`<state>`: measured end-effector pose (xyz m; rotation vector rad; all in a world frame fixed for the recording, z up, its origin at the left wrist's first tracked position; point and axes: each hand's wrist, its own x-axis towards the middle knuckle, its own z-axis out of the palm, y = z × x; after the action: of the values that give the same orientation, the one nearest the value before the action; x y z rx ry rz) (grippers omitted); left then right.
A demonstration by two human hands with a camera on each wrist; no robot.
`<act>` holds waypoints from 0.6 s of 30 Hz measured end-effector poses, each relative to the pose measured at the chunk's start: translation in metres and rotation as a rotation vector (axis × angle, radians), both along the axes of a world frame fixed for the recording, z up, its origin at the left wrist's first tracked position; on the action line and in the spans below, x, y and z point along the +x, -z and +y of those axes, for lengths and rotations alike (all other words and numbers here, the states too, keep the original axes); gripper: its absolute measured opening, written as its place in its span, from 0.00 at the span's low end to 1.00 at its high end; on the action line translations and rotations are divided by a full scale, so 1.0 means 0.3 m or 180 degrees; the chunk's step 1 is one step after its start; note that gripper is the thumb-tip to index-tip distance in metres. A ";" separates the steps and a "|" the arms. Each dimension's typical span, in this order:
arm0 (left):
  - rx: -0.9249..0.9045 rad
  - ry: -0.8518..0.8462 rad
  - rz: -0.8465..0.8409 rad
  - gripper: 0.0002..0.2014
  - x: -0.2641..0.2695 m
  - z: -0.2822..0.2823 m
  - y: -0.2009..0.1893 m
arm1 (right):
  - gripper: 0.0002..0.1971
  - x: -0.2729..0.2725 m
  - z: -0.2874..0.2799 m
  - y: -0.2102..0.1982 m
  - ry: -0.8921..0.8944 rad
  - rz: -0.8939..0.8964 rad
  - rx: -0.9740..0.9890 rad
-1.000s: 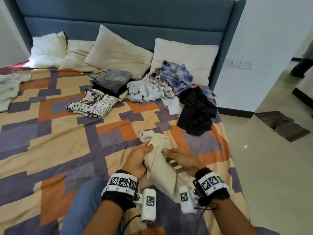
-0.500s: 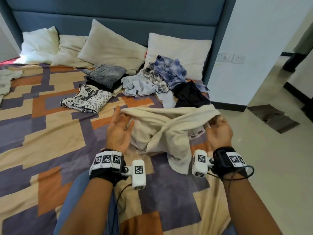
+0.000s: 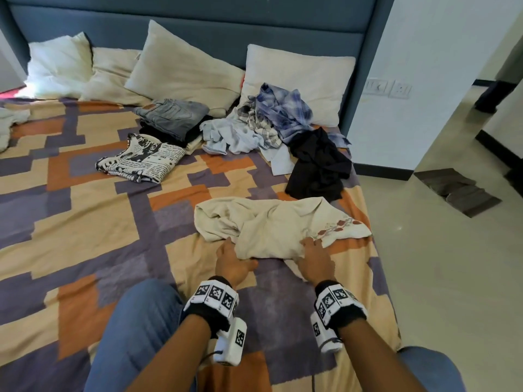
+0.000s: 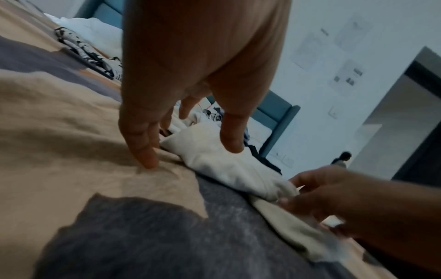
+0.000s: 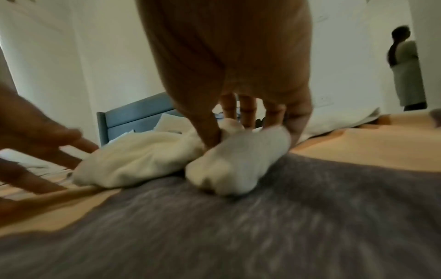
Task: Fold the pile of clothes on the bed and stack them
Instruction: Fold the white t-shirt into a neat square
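Nearest, at six o'clock on the bed (image 3: 85, 222), pressing down with the left hand (image 3: 232, 261): fingers straight, released, thumb resting on the near-left hem of the cream garment (image 3: 277, 224), one fingertip on the bedspread beside it. Just to the three o'clock side, pinching with the right hand (image 3: 314, 258); seeming, in the blurred right wrist view, to be digging the thumb into a bunched fold and grasping it against the fingers.

Lying crumpled in front of both hands, spreading toward twelve o'clock, with embroidery trailing off at two o'clock. Judging it light, soft and limp: sagging wherever unsupported, not slipping much on the woven spread. Suggesting a hold at two corners of the hem or at the shoulders, never mid-panel, then shaking flat.

Hiding its own shape: sleeves, neckline and front all tucked under folds, so not telling which end is which.

Farther, at one o'clock, sprawling well apart: a black garment (image 3: 317, 162), then the unfolded pile (image 3: 268, 123). At eleven o'clock, sitting already folded: a newsprint top (image 3: 138, 159) and, beyond it, folded jeans (image 3: 172, 114). Leaning against the headboard at twelve: pillows (image 3: 181, 66).
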<state>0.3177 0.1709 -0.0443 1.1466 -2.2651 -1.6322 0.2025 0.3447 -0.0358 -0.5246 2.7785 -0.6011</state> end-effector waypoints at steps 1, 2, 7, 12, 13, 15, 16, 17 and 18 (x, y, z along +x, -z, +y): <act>-0.0112 0.0029 -0.0136 0.48 -0.003 -0.001 0.000 | 0.19 -0.018 0.011 -0.007 -0.0033 -0.0017 -0.0356; -0.0216 0.0097 -0.0273 0.48 -0.010 -0.009 0.013 | 0.12 -0.024 0.023 -0.025 -0.0046 -0.0047 -0.0884; -0.0344 0.0270 -0.0325 0.13 -0.027 -0.038 0.004 | 0.06 -0.010 0.101 -0.145 0.0401 -0.0379 -0.3162; 0.1017 -0.0051 0.1398 0.04 -0.018 0.024 -0.231 | 0.10 -0.050 0.172 -0.154 0.0773 -0.0018 -0.2489; 0.1224 -0.0050 0.1678 0.05 -0.019 0.030 -0.295 | 0.13 -0.045 0.169 -0.164 0.0610 -0.0034 -0.2378; 0.1325 0.0073 0.2077 0.06 -0.020 0.041 -0.435 | 0.23 -0.013 0.146 -0.208 0.0050 -0.0111 -0.2331; 0.1423 0.0222 0.2279 0.07 -0.020 0.046 -0.503 | 0.31 0.004 0.131 -0.225 -0.0339 -0.0130 -0.2293; 0.1573 0.0390 0.2469 0.08 -0.021 0.057 -0.564 | 0.40 0.019 0.107 -0.242 -0.0714 -0.0109 -0.2186; 0.1708 0.0580 0.2589 0.09 -0.022 0.064 -0.610 | 0.46 0.027 0.079 -0.257 -0.0993 -0.0102 -0.1956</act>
<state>0.3109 0.1901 0.1386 0.2046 -1.4775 -2.2928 0.2105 0.3685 0.0412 -1.0278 2.3679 -1.3669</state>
